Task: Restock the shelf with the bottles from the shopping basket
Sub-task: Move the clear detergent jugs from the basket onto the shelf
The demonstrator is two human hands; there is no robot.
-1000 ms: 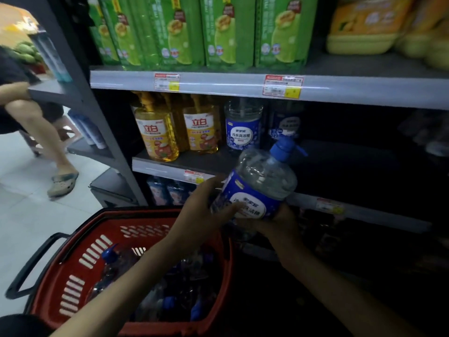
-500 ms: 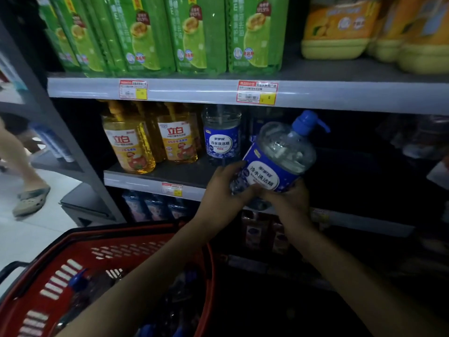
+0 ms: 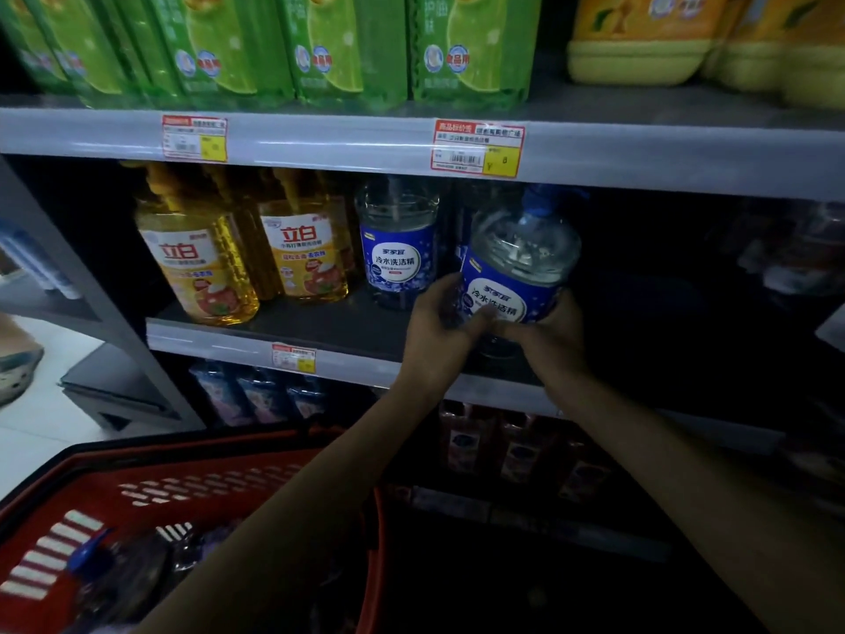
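A clear pump bottle with a blue label (image 3: 516, 263) is held over the middle shelf (image 3: 347, 327), almost upright, its blue pump head under the shelf above. My left hand (image 3: 441, 322) grips its lower left side. My right hand (image 3: 544, 334) grips its base from the right. A matching bottle (image 3: 397, 242) stands on the shelf just to its left. The red shopping basket (image 3: 55, 537) sits at the bottom left with more dark bottles inside, one with a blue pump (image 3: 87, 549).
Yellow detergent bottles (image 3: 302, 251) stand left of the blue-label ones. Green packs (image 3: 347, 43) and yellow jugs (image 3: 640, 38) fill the top shelf. The shelf to the right of the held bottle is dark. Purple pouches (image 3: 256, 395) sit below. A person's sandalled foot (image 3: 13, 372) is at far left.
Both hands carried the bottle up from above the basket and into the middle shelf, tilting it towards upright. The view moved closer to the shelf.
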